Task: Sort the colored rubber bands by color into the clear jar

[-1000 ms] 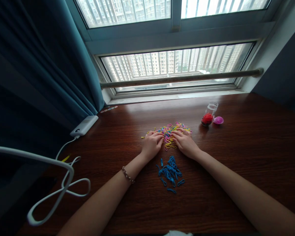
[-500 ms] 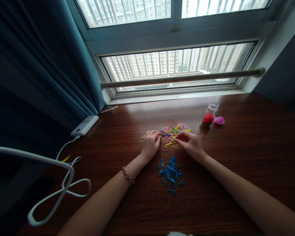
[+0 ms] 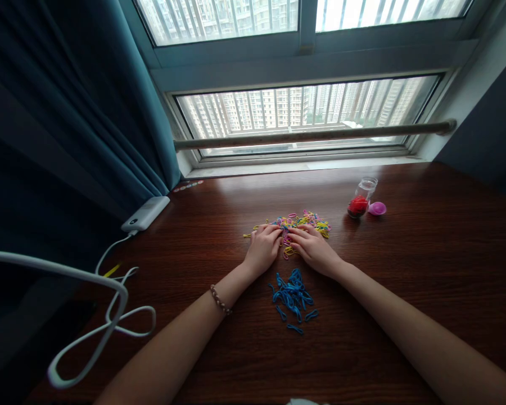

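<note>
A heap of small yellow, pink and blue elastic bands lies on the dark wooden table. My left hand rests at the heap's left side with fingers curled onto the bands. Beside it, my right hand lies on the heap with fingers stretched toward the left hand. The fingertips of both hands nearly meet over the bands. Nearer to me sits a separate pile of blue bands, untouched. What the fingertips hold, if anything, is too small to make out.
A small glass jar with red bands inside stands at the back right, its pink lid lying beside it. A white power bank with a cable sits at the left by the teal curtain. A white looped cord hangs at front left.
My right hand, raised in a pinch half a second ago, has come back down onto the mixed heap beside the left hand. The left hand has stayed nearly still.
</note>
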Demonstrator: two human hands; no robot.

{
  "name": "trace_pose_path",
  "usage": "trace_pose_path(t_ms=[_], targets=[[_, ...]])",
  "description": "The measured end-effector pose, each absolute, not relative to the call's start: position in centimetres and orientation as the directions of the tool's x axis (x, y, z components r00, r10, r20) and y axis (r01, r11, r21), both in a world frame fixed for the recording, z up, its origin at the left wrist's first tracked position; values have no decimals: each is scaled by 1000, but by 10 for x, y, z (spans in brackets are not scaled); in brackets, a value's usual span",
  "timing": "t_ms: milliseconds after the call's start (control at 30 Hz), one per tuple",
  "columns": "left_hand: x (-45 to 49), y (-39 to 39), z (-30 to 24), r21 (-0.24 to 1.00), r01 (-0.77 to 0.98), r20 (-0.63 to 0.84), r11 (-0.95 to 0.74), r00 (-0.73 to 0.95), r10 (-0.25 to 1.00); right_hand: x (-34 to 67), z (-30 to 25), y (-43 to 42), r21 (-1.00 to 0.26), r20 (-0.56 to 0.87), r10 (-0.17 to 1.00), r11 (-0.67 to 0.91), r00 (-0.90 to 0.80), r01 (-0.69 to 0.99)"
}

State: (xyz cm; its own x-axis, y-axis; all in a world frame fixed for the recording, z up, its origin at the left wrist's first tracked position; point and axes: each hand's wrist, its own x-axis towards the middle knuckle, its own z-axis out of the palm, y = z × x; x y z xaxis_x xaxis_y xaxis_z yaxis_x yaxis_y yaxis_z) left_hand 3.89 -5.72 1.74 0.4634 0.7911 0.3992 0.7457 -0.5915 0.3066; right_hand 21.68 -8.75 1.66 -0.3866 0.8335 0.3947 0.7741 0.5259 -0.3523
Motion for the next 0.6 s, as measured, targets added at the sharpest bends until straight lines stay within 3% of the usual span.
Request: trace_pose_path(t_ms=[133,433,600], targets=[[38,-56,18,337,745,442,-576,415,796,214,16,-89,-306,324,876,454,-357,837],[32,-54,18,531,687,506,-497,213,836,212,20,-91,-260,335,880,430,-337,864],[34,-56,22,605,602,494,-522,230,838,211,18,-90,-244,292,875,458,-386,855]])
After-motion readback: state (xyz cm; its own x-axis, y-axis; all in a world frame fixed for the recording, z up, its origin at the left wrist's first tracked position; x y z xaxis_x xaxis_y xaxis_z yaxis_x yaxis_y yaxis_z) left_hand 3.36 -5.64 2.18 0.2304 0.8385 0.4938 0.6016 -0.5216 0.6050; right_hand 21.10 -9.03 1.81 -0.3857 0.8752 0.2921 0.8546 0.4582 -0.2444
